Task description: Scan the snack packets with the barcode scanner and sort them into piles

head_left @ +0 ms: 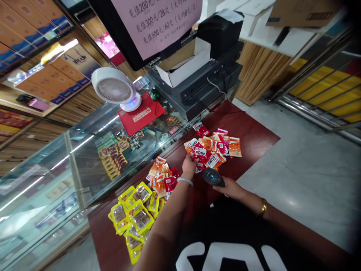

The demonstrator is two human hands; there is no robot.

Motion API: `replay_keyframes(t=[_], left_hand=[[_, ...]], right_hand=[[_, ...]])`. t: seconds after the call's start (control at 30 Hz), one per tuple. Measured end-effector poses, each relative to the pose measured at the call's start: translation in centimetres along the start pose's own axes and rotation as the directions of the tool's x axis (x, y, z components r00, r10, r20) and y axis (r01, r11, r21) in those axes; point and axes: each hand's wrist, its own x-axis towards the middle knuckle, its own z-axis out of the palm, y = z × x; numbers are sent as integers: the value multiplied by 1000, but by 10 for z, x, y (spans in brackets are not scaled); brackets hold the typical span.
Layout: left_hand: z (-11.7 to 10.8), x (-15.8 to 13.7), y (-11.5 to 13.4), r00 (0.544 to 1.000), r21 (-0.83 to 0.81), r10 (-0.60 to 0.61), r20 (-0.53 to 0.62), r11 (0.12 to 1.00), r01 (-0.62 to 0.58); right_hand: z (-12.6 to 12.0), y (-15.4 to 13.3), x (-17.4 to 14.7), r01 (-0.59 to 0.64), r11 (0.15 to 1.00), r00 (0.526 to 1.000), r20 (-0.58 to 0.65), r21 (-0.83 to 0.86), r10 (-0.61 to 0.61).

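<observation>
R hand (229, 187) is wrapped round the handle of a dark handheld barcode scanner (213, 176), held over the near edge of a dark red table (254, 139). Scanner's long axis runs diag.: head points fwd & L, toward the packets; handle slopes back R into the palm. L hand (189, 165) has its fingers at a red snack packet w/ white label (200, 151), in the R-hand pile of orange & red packets (234, 146); can't tell if they pinch it.

L of that hand, a 2nd pile of orange & red packets (160, 182); then, nearer the body, a heap of yellow packets (141, 218) w/ clear windows showing brown food.

Beyond the table, a glass display case (84, 158) holds rows of red-&-yellow packs (113, 160). An open-topped white box (190, 69) sits on a dark grey unit (194, 94); contents mostly hidden. White fan (114, 88) stands on a red mat (141, 118).
</observation>
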Motion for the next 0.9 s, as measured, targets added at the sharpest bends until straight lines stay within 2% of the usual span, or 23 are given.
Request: replay_keyframes(t=[0.2, 0.33, 0.47, 0.57, 0.63, 0.73, 0.8, 0.9], left_hand=[[-25, -23, -35, 996, -271, -12, -91, 962, -13], [-40, -40, -50, 984, -342, -39, -174, 939, -23], [-59, -56, -66, 960, -275, -69, -271, 961, -8], [-81, -73, -79, 963, -264, -110, -246, 963, 43], [-98, -84, -87, 946, -142, -140, -291, 985, 102], [-119, -91, -94, 863, 172, -88, -498, 965, 198], [-120, -82, -90, 841, 281, 0, -540, 943, 180], [-97, -48, -68, 898, 251, 80, -432, 967, 35]], right_hand=[[6, -21, 12, 78, 997, 994, 77, -19, -76], [18, -39, 19, 125, 992, 981, 154, -18, -121], [29, -54, 22, 158, 987, 954, 257, 0, -153], [32, -61, 22, 198, 980, 931, 307, 22, -195], [32, -62, 22, 217, 976, 925, 315, 20, -212], [29, -57, 23, 211, 977, 935, 289, 9, -205], [26, -50, 23, 190, 982, 949, 256, -2, -183], [20, -38, 24, 146, 989, 966, 216, -22, -138]])
